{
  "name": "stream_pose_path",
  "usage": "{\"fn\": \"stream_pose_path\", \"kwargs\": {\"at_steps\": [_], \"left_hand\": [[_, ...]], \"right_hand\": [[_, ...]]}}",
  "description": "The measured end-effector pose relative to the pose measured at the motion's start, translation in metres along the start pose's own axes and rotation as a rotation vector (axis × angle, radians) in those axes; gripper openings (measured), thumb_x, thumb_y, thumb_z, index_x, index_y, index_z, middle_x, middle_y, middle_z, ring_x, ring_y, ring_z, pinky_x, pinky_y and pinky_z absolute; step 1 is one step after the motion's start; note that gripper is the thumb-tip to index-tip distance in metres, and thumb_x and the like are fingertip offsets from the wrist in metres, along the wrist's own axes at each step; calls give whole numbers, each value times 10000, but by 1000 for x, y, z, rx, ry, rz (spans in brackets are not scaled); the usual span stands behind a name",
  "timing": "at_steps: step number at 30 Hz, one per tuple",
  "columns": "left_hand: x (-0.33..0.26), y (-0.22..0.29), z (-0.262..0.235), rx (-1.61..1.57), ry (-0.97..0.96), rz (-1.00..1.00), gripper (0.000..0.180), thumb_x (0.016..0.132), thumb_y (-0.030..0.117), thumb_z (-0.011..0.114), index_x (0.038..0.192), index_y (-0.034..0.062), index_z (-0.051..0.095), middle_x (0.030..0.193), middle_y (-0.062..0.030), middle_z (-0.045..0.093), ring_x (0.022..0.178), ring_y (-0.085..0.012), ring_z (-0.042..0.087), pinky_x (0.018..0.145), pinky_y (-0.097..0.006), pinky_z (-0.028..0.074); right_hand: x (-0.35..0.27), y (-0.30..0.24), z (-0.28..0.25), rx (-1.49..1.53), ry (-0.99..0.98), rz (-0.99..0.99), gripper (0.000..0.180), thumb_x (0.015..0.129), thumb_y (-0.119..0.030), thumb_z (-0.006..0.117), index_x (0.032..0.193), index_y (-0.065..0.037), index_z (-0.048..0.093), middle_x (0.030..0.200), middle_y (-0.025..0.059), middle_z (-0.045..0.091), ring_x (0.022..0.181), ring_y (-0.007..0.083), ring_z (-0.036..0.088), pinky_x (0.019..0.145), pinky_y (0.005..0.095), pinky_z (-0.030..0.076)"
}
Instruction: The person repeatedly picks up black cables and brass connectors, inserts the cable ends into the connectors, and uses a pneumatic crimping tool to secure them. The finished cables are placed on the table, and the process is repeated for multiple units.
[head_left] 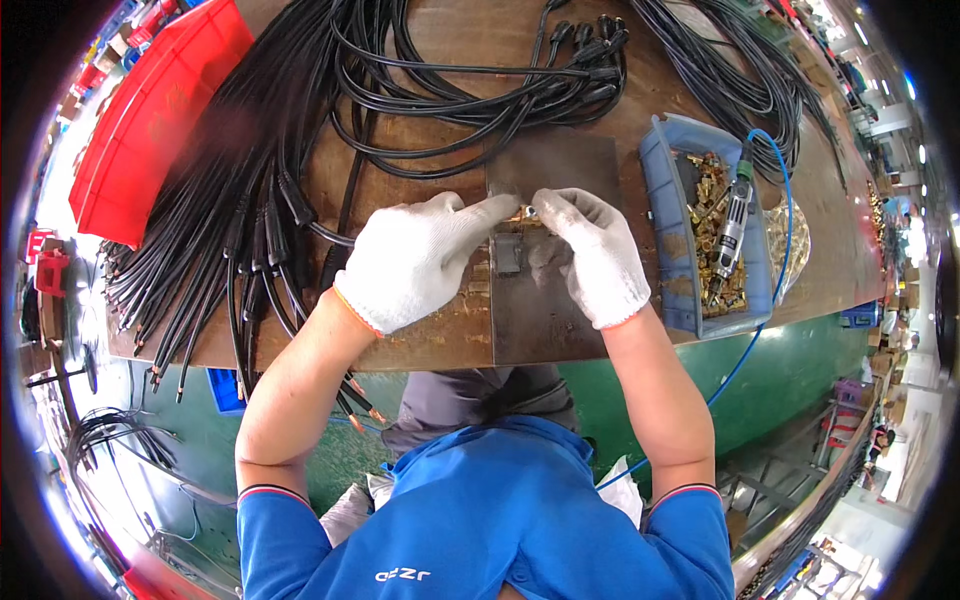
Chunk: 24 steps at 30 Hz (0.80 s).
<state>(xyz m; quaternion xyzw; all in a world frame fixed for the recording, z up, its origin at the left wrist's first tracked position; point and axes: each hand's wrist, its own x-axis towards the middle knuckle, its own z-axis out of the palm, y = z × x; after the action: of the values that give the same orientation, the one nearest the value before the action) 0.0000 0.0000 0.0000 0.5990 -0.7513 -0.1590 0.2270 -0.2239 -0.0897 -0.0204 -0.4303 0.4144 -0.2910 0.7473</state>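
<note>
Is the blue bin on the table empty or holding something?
Not empty: many brass-coloured fittings lie inside the blue bin, with a grey tool over them.

The brown worktable point(825, 270) has a scuffed, stained top, its near edge bowed by the lens. Below and beyond it spreads a smooth green floor point(810, 350), washed pale by glare toward the left. A metal frame point(768, 492) stands low at the right. Bright lights point(909, 86) line the upper right rim, where the room seems crowded, though distortion makes its details hard to tell.
</note>
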Motion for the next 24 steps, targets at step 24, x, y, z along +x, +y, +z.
{"fn": "stream_pose_path", "kwargs": {"at_steps": [24], "left_hand": [[7,-33,43,106,91,54,195,951,201,708,1112,101,755,870,-149,698,806,-381,717,717,-492,580]], "right_hand": [[25,18,10,-1117,102,-679,166,928,-237,796,1027,-104,789,1039,122,761,928,357,746,814,430,599]]}}
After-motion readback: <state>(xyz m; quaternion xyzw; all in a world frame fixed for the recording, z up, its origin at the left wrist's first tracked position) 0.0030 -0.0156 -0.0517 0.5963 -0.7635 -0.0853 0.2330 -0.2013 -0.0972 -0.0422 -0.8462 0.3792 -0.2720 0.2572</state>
